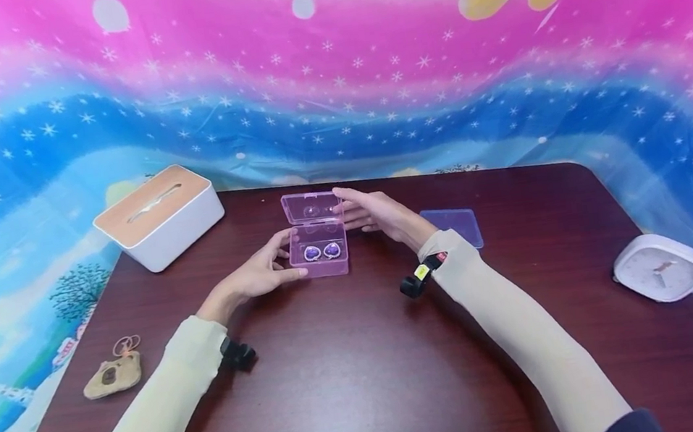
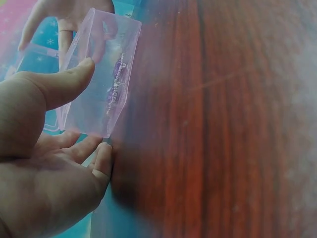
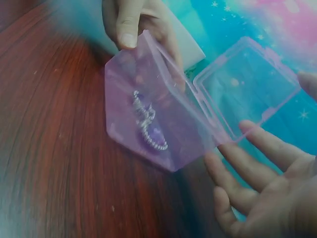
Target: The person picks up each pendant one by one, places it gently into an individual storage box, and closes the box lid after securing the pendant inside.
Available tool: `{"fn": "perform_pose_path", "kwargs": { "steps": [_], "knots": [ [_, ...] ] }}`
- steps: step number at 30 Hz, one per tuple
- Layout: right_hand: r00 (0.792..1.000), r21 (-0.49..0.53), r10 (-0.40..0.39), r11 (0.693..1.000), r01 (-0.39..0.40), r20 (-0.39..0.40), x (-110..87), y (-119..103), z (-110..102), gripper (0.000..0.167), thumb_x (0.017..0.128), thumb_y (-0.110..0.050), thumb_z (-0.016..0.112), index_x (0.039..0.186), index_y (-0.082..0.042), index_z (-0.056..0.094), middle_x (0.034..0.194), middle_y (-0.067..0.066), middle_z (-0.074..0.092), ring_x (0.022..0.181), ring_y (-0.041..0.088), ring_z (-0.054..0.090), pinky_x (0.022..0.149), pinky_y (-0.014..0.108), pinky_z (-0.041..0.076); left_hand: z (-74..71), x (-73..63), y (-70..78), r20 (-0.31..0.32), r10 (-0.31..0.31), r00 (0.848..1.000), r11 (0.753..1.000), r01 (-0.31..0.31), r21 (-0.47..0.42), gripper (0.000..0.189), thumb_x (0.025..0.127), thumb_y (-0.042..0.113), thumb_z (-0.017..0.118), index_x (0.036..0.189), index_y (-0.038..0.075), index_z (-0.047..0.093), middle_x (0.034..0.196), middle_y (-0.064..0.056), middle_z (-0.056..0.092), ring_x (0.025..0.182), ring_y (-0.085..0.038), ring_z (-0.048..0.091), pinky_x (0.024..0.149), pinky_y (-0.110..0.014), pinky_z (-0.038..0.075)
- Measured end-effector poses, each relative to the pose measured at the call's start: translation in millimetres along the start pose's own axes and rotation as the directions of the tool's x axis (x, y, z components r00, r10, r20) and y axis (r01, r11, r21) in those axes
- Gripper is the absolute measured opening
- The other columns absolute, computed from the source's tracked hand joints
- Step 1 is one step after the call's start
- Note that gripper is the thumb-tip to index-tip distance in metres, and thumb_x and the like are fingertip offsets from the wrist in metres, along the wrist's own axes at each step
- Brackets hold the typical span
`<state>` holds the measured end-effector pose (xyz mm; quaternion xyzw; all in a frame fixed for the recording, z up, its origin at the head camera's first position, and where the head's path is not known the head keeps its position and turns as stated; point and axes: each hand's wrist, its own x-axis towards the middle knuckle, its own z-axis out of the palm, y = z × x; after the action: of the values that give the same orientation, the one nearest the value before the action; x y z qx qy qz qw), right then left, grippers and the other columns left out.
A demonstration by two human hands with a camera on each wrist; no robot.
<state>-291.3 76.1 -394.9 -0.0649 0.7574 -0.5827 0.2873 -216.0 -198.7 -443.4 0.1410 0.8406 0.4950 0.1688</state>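
Note:
A clear pink hinged box stands on the table with its lid raised. Inside lie two purple jewels rimmed with small sparkling stones; their exact kind is unclear. My left hand holds the box's left side, thumb on the front wall and fingers farther back. At the right, my right hand reaches along the lid and side with its fingers extended. Its fingertips touch or nearly touch the lid's edge and the rear corner by the hinge.
A flat blue translucent case lies behind the right wrist. The white tissue box with a wood-look top stands at the back left. A beige keychain pouch lies at the left, and a white clock at the right.

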Motion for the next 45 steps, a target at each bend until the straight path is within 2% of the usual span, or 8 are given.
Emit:
{"fn": "perform_pose_path", "kwargs": {
  "steps": [3,9,17,20,24,30,39,45],
  "knots": [
    [0.999,0.021,-0.045,0.999,0.045,0.029,-1.5,3.7,0.8,0.064,0.097,-0.059,0.058,0.139,-0.011,0.063,0.139,0.011,0.067,0.13,0.028,0.064,0.116,0.05,0.039,-1.3,-1.4,-0.3,-0.003,-0.003,1.0,1.0,0.003,0.005,0.087,0.094,0.02,0.075,0.161,0.008,0.021,0.163,-0.017,0.034,0.133,-0.035,0.043,0.106,-0.046,0.042],
    [0.993,0.022,-0.107,0.994,0.106,0.048,-5.1,14.0,3.7,0.052,0.1,-0.044,0.061,0.141,-0.012,0.062,0.142,0.01,0.065,0.135,0.026,0.061,0.102,0.044,0.043,-2.7,-4.3,-1.8,0.001,-0.015,1.0,1.0,0.015,0.005,0.088,0.094,0.023,0.075,0.162,0.008,0.021,0.161,-0.018,0.036,0.134,-0.036,0.042,0.107,-0.047,0.042],
    [0.973,-0.057,-0.223,0.972,0.226,0.062,-12.6,30.8,7.8,0.05,0.096,-0.033,0.07,0.142,-0.014,0.062,0.142,0.005,0.065,0.127,0.023,0.059,0.107,0.051,0.044,-2.7,-6.5,-0.5,0.002,-0.025,1.0,1.0,0.025,0.004,0.088,0.094,0.022,0.075,0.162,0.012,0.02,0.153,-0.018,0.042,0.132,-0.034,0.043,0.104,-0.043,0.043],
    [0.969,-0.074,-0.231,0.969,0.237,0.085,-15.8,35.9,8.8,0.05,0.094,-0.031,0.074,0.141,-0.019,0.062,0.142,0.003,0.065,0.128,0.02,0.059,0.112,0.048,0.045,-2.5,-6.6,-1.4,0.004,-0.011,1.0,1.0,0.011,0.007,0.092,0.094,0.02,0.075,0.163,0.018,0.015,0.147,-0.019,0.044,0.13,-0.034,0.043,0.102,-0.041,0.043],
    [0.961,-0.104,-0.251,0.959,0.263,0.115,-16.4,41.0,8.9,0.054,0.09,-0.025,0.079,0.141,-0.021,0.062,0.142,0.004,0.064,0.135,0.022,0.058,0.115,0.046,0.045,-2.0,-6.2,-2.8,0.006,0.042,0.999,0.999,-0.042,0.011,0.096,0.095,0.016,0.074,0.164,0.019,0.007,0.154,-0.021,0.04,0.13,-0.036,0.043,0.099,-0.04,0.042],
    [0.951,-0.181,-0.281,0.937,0.3,0.127,-13.0,45.5,9.9,0.06,0.087,-0.023,0.084,0.142,-0.02,0.061,0.143,0.004,0.064,0.136,0.024,0.057,0.114,0.046,0.046,-1.5,-5.6,-3.2,0.019,0.077,0.997,0.997,-0.077,0.017,0.095,0.095,0.015,0.073,0.163,0.019,0.007,0.156,-0.022,0.038,0.131,-0.038,0.044,0.098,-0.039,0.043],
    [0.941,-0.223,-0.316,0.915,0.336,0.124,-12.3,46.4,13.2,0.062,0.088,-0.02,0.082,0.145,-0.018,0.059,0.147,0.007,0.061,0.137,0.026,0.057,0.112,0.045,0.049,-5.0,-7.2,-2.9,0.05,0.002,0.999,1.0,-0.001,-0.015,0.091,0.099,0.032,0.069,0.164,0.028,0.006,0.158,-0.016,0.035,0.136,-0.035,0.04,0.108,-0.048,0.042],
    [0.946,-0.252,-0.304,0.912,0.324,0.117,-13.6,51.4,9.1,0.063,0.09,-0.023,0.081,0.147,-0.026,0.056,0.15,0.006,0.058,0.14,0.029,0.055,0.114,0.048,0.046,-2.0,-3.9,-1.1,0.058,-0.027,0.998,0.999,0.029,-0.037,0.088,0.099,0.044,0.065,0.163,0.035,0.005,0.16,-0.014,0.031,0.141,-0.034,0.035,0.115,-0.054,0.038]
  ]
}}
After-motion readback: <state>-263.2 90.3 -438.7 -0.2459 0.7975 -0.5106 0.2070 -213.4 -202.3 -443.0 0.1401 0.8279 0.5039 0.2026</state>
